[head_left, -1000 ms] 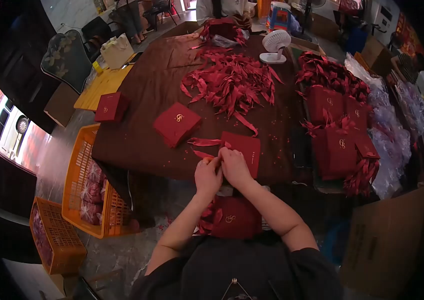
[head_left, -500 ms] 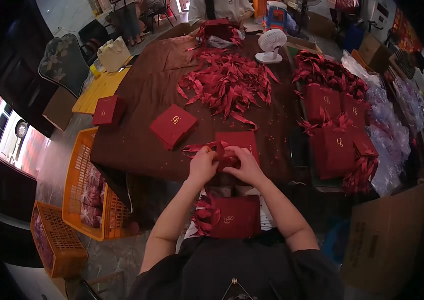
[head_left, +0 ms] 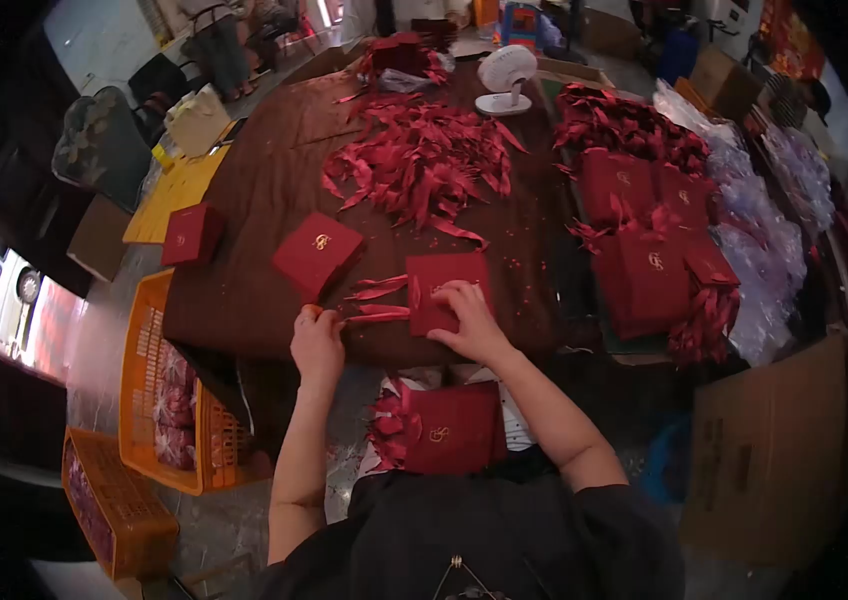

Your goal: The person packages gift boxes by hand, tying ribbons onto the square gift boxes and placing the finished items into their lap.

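Observation:
A flat red gift bag (head_left: pixel 424 272) lies near the table's front edge, with two red ribbons (head_left: pixel 381 289) sticking out from its left side. My right hand (head_left: pixel 471 322) rests on top of this bag, fingers spread over its right part. To the left, my left hand (head_left: pixel 318 345) is closed in a pinch on the end of the lower ribbon, drawn out straight. On my lap sits a stack of red bags (head_left: pixel 454 425) with a gold logo and ribbons at its left side.
A red stack with a gold logo (head_left: pixel 319 250) and a red box-like stack (head_left: pixel 190 235) stand to the left. Loose ribbons (head_left: pixel 424 160) heap mid-table, near a white fan (head_left: pixel 507 75). Ribboned bags (head_left: pixel 644 280) fill the right side. An orange crate (head_left: pixel 144 370) stands at lower left.
My hands were together over the bag, handling ribbon; now they are apart. My left hand has moved left with the ribbon end, and my right hand lies on the bag. The view has shifted slightly.

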### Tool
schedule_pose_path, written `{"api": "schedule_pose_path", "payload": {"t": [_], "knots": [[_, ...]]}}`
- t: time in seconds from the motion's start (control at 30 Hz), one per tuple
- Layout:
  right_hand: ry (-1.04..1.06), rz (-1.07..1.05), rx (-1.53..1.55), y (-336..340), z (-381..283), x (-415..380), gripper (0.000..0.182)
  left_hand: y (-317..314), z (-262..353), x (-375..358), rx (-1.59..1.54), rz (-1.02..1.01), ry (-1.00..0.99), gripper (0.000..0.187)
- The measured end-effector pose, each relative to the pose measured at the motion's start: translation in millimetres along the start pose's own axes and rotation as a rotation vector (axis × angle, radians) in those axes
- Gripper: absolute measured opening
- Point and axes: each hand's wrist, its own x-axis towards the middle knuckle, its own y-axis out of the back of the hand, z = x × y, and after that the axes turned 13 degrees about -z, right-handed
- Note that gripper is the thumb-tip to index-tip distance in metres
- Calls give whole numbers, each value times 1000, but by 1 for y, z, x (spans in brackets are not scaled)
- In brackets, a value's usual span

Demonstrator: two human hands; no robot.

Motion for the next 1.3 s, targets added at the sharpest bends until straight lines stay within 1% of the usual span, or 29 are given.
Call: {"api": "schedule_pose_path", "payload": {"t": [0.07, 0.1, 0.17, 0.2, 0.23, 0.3, 0.33, 0.37, 0.43, 0.47, 0.53, 0.57, 0.7, 0.77, 0.8, 0.9, 0.97, 1.03, 1.27, 1.3], "knots": [[23, 101, 86, 13, -3, -5, 50, -4, 0, -5, -41, -72, 32, 9], [-30, 247, -19, 27, -2, -6, 42, -4, 0, -9, -94, -102, 28, 9], [-209, 528, -313, 60, 23, -16, 41, -9, 2, -13, -112, -79, 22, 9], [-315, 592, -507, 79, 28, -22, 44, -9, 1, -13, -123, -55, 30, 9], [-484, 579, -625, 92, 39, -29, 59, -12, 0, -14, -124, -71, 43, 11], [-745, 489, -649, 103, 52, -34, 73, -16, 0, -14, -97, -50, 24, 11], [-831, 432, -693, 102, 60, -34, 86, -18, 1, -13, -71, -18, 10, 11], [-830, 434, -696, 101, 65, -34, 86, -22, -1, -13, -73, -16, 10, 11], [-945, 282, -711, 102, 67, -30, 89, -27, -1, -13, -60, 53, -14, 11], [-942, 282, -710, 104, 68, -27, 89, -28, -3, -14, -58, 55, -13, 11], [-1051, 250, -678, 109, 66, -21, 89, -20, 6, -16, -78, 30, 14, 12], [-1032, 315, -718, 107, 73, -21, 85, -19, 7, -16, -77, 30, 15, 12], [-1060, 300, -648, 111, 70, -13, 87, -21, 5, -17, -57, 13, 19, 12], [-1059, 208, -600, 112, 68, -11, 99, -23, 5, -17, -51, 21, 5, 12], [-1060, 206, -601, 113, 68, -11, 99, -20, 7, -17, -61, 23, 7, 11], [-1091, 242, -527, 116, 70, -12, 100, -21, 6, -18, -66, 17, 17, 11], [-1063, 312, -541, 114, 75, -13, 95, -23, 5, -18, -65, 9, 22, 11], [-1052, 325, -524, 112, 72, -11, 95, -24, 4, -18, -51, 53, -4, 11], [-983, 417, -473, 105, 90, -12, 93, -22, 7, -19, -58, 30, 13, 13], [-1009, 398, -455, 106, 90, -12, 95, -22, 7, -19, -58, 24, 13, 14]]}}
